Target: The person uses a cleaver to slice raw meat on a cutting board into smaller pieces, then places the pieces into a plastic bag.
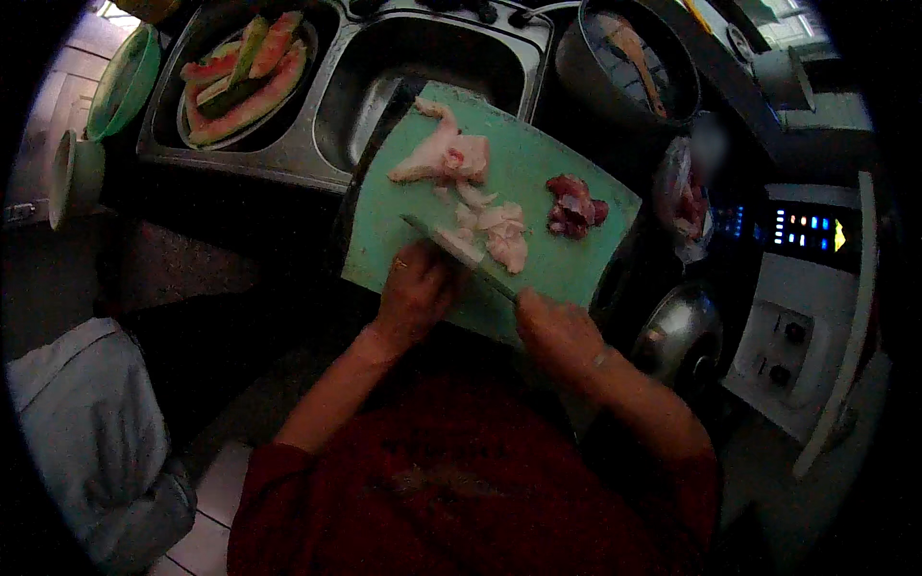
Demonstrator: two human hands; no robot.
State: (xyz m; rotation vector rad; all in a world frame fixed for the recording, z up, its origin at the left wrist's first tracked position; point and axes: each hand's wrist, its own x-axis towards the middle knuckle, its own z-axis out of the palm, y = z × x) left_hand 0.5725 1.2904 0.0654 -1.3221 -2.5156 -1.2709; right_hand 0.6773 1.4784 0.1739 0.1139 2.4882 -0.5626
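Note:
My right hand (562, 336) is wrapped round the handle of a kitchen knife (485, 274), whose blade slants up and left across the near part of a green cutting board (567, 264). My left hand (415, 288) is on the board beside the blade, fingers curled down; anything under them is hidden. Pale pieces of raw meat or fat (504, 235) lie just beyond the blade. Farther off on the board is a larger pale raw piece with skin (447, 154). A small heap of dark red meat (576, 204) lies toward the right side.
The board's far left corner overlaps a double steel sink (331, 158). Watermelon rinds (250, 77) fill a bowl in the left basin. To the right are a dark pot (586, 72) holding a wooden spatula (634, 58), a plastic bag of meat (684, 197) and a metal lid (682, 331).

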